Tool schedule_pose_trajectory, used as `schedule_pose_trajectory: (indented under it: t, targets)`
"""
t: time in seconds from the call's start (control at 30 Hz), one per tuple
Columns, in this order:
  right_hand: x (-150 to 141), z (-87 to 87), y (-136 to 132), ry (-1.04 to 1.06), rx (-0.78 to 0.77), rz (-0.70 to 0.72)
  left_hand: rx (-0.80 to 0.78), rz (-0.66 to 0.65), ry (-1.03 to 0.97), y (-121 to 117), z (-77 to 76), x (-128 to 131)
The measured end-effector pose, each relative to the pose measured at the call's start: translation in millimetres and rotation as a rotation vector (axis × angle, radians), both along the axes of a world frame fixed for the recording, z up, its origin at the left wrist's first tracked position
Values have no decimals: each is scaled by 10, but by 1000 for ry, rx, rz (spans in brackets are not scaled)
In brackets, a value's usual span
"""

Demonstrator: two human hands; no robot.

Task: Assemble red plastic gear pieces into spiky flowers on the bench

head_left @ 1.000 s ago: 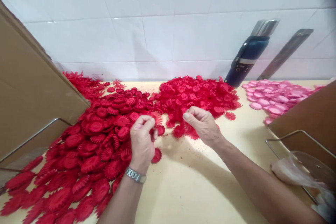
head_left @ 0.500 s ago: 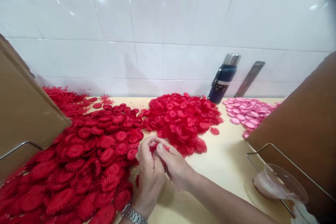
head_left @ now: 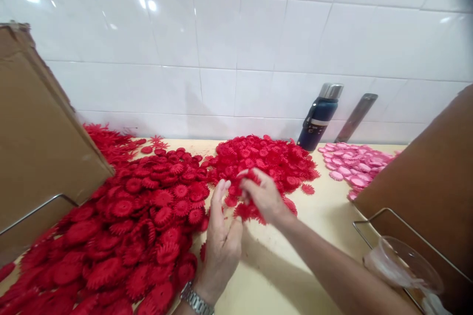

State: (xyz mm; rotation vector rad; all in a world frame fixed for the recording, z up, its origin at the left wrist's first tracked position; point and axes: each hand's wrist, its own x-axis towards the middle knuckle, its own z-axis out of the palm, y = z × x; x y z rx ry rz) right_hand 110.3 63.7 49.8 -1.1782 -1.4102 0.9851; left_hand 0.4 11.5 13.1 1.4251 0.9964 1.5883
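My left hand [head_left: 223,238], with a metal watch [head_left: 195,300] on its wrist, is raised over the table with thumb and fingers apart, and nothing shows between them. Just to its right, my right hand [head_left: 266,197] has its fingers curled in a pinch around a red petal-edged disc [head_left: 252,176], partly covered by the fingers. Behind the hands lies a heap of bright red flower-shaped discs [head_left: 273,155]. A larger pile of darker red ones [head_left: 148,226] spreads along the left, close to my left hand.
Cardboard boxes stand at left [head_left: 40,123] and right [head_left: 424,162], with wire frames before them. A dark blue flask [head_left: 318,118] is at the tiled wall [head_left: 258,34]. Pink discs [head_left: 354,160] lie near the right box, and a clear plastic cup [head_left: 402,263] sits at lower right.
My hands were apart, then came together around something red, and are now separating. My right hand has moved up and right with a red disc; my left has opened. The view also shifted.
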Motion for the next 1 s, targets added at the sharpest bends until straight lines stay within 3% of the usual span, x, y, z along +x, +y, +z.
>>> schedule_pose_trajectory:
  t: [0.07, 0.13, 0.23, 0.3, 0.4, 0.47, 0.53, 0.63, 0.73, 0.87, 0.93, 1.0]
  targets:
    - [246, 163, 256, -65, 83, -97, -28, 45, -44, 4, 76, -42]
    - [499, 309, 537, -446, 321, -356, -41, 139, -100, 40, 155, -111]
    - [759, 412, 859, -952, 304, -517, -6, 313, -262, 136, 258, -275]
    - [783, 411, 910, -1103, 307, -542, 26, 426, -350, 192, 321, -410]
    - [556, 340, 728, -1059, 463, -377, 85, 537, -418, 231, 408, -587]
    - [282, 244, 517, -987, 540, -80, 116, 571, -445, 235, 446, -652]
    - [-4, 108, 325, -1058, 514, 252, 130, 570, -461, 232, 460, -667]
    - [-300, -123, 172, -1277, 537, 493, 125, 534, -445, 221, 444, -627]
    - [-352, -253, 164, -1370, 580, 508, 98, 514, -397, 213, 415, -577]
    - [-158, -186, 133, -1235, 567, 390, 52, 446, -351, 219, 368, -543]
    - [-39, -114, 41, -1067, 593, 314, -38, 346, -311, 220, 340, -507]
    - [47, -63, -89, -903, 683, 211, -229, 150, -281, 208, 315, -429]
